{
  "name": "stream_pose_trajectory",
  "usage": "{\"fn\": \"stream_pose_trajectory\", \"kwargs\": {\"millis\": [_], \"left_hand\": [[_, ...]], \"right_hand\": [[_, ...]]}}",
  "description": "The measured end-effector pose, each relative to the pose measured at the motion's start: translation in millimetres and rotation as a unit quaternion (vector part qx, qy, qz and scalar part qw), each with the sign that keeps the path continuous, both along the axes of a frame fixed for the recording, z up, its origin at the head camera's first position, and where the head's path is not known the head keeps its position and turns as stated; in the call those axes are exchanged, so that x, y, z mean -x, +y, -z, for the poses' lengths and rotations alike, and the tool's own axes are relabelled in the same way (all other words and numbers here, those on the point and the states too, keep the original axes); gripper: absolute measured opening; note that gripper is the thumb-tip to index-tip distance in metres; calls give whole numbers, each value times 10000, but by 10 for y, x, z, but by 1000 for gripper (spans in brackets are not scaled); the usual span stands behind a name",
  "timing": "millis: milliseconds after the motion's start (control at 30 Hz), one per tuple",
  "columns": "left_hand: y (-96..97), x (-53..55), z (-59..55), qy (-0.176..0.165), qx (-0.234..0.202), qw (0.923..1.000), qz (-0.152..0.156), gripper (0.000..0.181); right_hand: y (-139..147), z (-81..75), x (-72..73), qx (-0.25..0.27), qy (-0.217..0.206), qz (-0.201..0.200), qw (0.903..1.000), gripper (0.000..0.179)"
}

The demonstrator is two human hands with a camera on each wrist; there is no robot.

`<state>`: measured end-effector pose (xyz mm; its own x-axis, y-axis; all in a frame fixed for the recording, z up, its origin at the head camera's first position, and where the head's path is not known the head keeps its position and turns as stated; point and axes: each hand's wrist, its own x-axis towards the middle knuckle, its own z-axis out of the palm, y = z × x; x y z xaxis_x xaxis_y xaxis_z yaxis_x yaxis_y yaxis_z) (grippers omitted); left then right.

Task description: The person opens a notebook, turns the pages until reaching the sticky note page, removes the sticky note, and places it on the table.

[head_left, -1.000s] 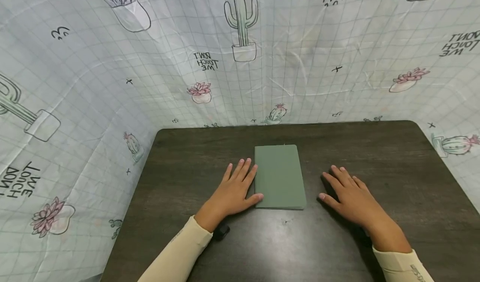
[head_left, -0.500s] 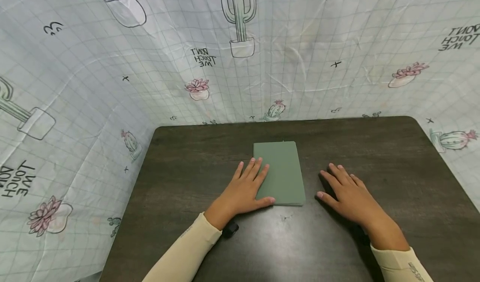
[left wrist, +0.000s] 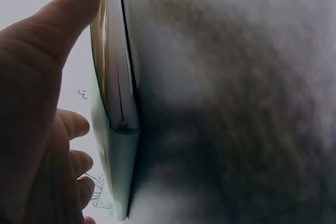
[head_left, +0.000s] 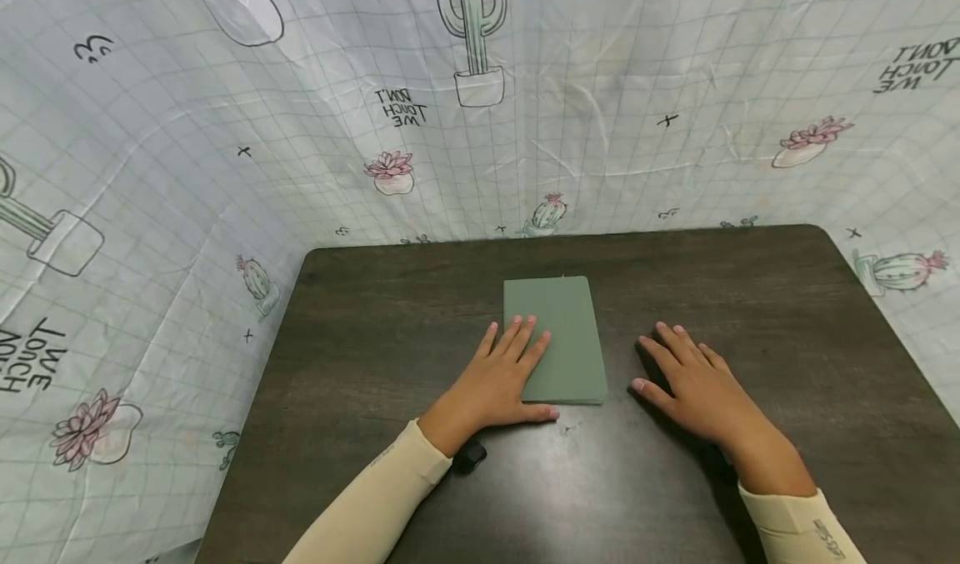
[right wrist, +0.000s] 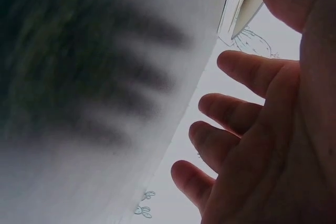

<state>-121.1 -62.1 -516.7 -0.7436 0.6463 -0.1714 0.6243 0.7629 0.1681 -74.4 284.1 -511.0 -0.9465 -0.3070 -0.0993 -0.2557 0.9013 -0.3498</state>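
A closed green notebook (head_left: 562, 331) lies flat on the dark wooden table (head_left: 375, 314), its spine toward the left. My left hand (head_left: 498, 381) spreads over the notebook's lower left part, fingers straight above the cover and thumb out past the near edge. In the left wrist view the notebook's spine (left wrist: 123, 166) and page edges show side-on, with the fingers on the cover's side and the thumb overlapping the page-edge corner. To the right, apart from the notebook, my right hand (head_left: 697, 389) hovers palm down with relaxed fingers, casting a shadow on the table.
A white sheet (head_left: 600, 131) printed with cacti and lettering hangs behind the table and along both sides. A small black device (head_left: 469, 457) sits under the left wrist. Cream sleeves (head_left: 382, 497) cover both forearms.
My left hand has moved right, from the notebook's left edge to over its cover. My right hand stays nearly still. The whole head view has shifted slightly.
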Motion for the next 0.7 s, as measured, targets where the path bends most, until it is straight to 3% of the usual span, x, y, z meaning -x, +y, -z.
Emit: {"fn": "stream_pose_trajectory", "kwargs": {"millis": [433, 700], "left_hand": [[36, 1, -20, 263, 205, 9994, -100, 118], [29, 9, -58, 248, 65, 9996, -131, 121]], "right_hand": [[18, 2, 6, -13, -13, -34, 10000, 79], [28, -19, 17, -45, 27, -34, 10000, 78]]}}
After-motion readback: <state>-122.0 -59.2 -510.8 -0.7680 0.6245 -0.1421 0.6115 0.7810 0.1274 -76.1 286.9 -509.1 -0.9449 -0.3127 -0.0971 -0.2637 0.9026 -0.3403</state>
